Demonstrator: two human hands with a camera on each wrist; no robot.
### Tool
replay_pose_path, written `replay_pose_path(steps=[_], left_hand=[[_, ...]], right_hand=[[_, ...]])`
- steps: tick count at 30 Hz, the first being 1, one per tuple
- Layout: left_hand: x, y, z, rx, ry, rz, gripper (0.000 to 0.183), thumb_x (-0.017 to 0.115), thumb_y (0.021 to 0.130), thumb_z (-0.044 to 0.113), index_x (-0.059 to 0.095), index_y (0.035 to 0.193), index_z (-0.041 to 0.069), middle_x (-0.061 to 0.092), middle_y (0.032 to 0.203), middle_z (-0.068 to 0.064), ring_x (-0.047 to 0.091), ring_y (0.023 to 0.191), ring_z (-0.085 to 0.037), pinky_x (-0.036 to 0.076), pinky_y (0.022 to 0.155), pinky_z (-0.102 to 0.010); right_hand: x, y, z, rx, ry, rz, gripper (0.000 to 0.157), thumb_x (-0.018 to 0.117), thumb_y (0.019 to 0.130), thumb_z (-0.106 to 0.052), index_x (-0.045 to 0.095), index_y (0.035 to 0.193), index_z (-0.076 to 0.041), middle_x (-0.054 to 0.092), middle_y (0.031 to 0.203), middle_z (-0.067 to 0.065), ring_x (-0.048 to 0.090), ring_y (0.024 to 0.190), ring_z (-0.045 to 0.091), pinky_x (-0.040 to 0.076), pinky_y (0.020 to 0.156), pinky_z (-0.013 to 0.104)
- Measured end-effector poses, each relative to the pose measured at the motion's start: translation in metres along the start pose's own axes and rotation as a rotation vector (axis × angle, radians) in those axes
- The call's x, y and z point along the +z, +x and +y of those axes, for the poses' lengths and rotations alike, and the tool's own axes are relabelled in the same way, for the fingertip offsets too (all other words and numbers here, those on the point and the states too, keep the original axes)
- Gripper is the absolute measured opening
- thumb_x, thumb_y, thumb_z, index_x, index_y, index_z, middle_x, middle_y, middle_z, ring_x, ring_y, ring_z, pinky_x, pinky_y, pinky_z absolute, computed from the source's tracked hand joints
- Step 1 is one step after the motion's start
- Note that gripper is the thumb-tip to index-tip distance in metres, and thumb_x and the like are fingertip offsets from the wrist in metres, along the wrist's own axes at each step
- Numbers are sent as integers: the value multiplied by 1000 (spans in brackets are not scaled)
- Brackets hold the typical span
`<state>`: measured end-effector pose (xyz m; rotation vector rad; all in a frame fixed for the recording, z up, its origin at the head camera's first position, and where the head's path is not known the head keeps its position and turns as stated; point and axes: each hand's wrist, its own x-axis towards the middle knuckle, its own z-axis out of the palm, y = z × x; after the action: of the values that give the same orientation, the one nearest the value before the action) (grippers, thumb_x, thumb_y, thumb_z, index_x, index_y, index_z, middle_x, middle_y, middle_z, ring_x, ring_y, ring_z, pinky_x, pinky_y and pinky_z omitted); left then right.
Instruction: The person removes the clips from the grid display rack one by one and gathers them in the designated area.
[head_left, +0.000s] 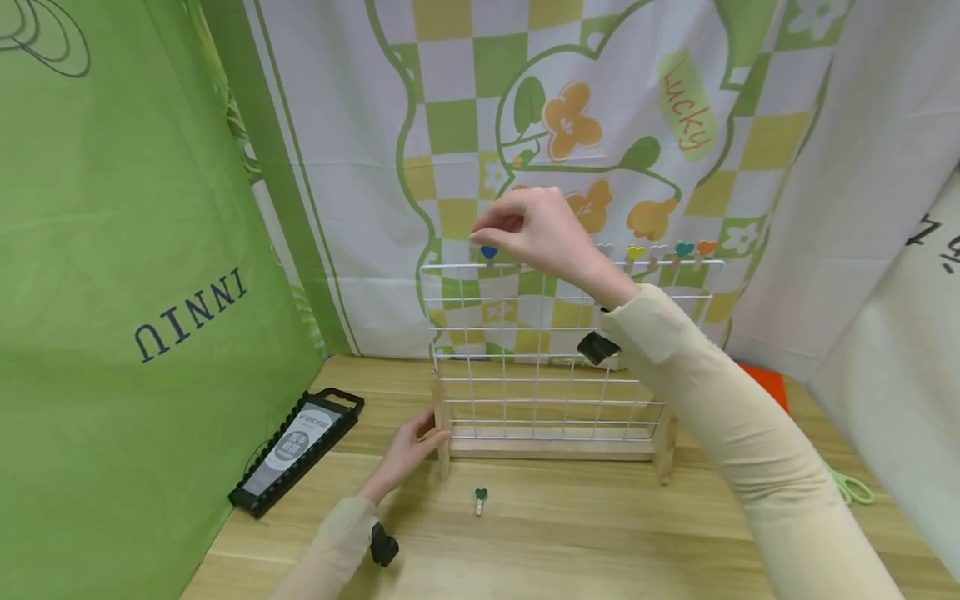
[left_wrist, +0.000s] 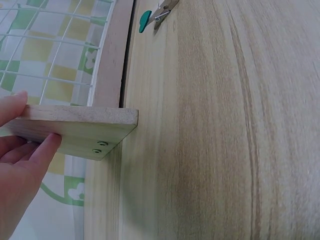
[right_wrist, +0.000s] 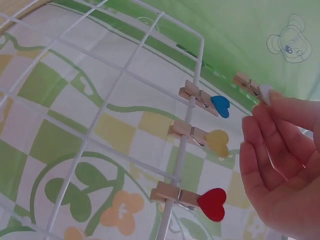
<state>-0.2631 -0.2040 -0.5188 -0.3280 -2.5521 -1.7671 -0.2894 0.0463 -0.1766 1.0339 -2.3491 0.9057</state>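
My right hand (head_left: 536, 229) is raised above the top left of a white wire grid rack (head_left: 522, 356). Thumb and fingertips pinch a wooden clothespin (right_wrist: 243, 81) by its white heart end, its wooden tips apart from the top wire. Clipped along that wire beside it are clothespins with a blue heart (right_wrist: 220, 106), a yellow heart (right_wrist: 218, 142) and a red heart (right_wrist: 212, 204). Low at the left, my left hand (head_left: 405, 454) grips the rack's wooden end support (left_wrist: 75, 114), thumb on one side and fingers on the other.
A clothespin with a green heart (head_left: 481, 495) lies on the wooden table (head_left: 570, 533) before the rack. More heart clothespins, among them an orange one (head_left: 707, 247), line the top right. A black holder (head_left: 296, 450) lies left, green scissors (head_left: 855, 487) right, beside an orange-red item (head_left: 765, 385).
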Motion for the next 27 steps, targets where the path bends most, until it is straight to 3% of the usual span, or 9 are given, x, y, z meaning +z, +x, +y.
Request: replay_pose_path(steps=[6, 11, 16, 27], left_hand=[[-1, 1, -1, 3, 3, 2, 55, 63, 97, 10, 43, 146, -5, 54, 143, -25, 49, 136, -40, 42, 114, -54], [-1, 2, -2, 6, 12, -3, 56, 63, 97, 11, 43, 146, -5, 53, 143, -25, 49, 136, -40, 41, 114, -54], [-2, 3, -2, -10, 13, -4, 58, 64, 97, 14, 41, 147, -4, 53, 144, -25, 49, 137, -40, 43, 113, -53], [-1, 2, -1, -6, 34, -13, 57, 62, 97, 12, 41, 147, -6, 53, 144, -26, 49, 137, -40, 42, 113, -54]], right_hand=[[1, -24, 4, -62, 63, 46, 14, 75, 90, -20, 78, 99, -10, 77, 93, 4, 70, 82, 14, 58, 79, 27], [21, -52, 15, -98, 102, 25, 12, 75, 89, -15, 77, 98, -8, 77, 94, 5, 71, 83, 15, 61, 79, 32], [56, -85, 30, -62, 128, -73, 11, 74, 89, -14, 77, 98, -7, 77, 93, 5, 71, 82, 15, 62, 79, 36], [138, -161, 70, 62, 187, -277, 9, 72, 91, -14, 77, 93, -7, 78, 88, 4, 69, 76, 8, 58, 71, 17]])
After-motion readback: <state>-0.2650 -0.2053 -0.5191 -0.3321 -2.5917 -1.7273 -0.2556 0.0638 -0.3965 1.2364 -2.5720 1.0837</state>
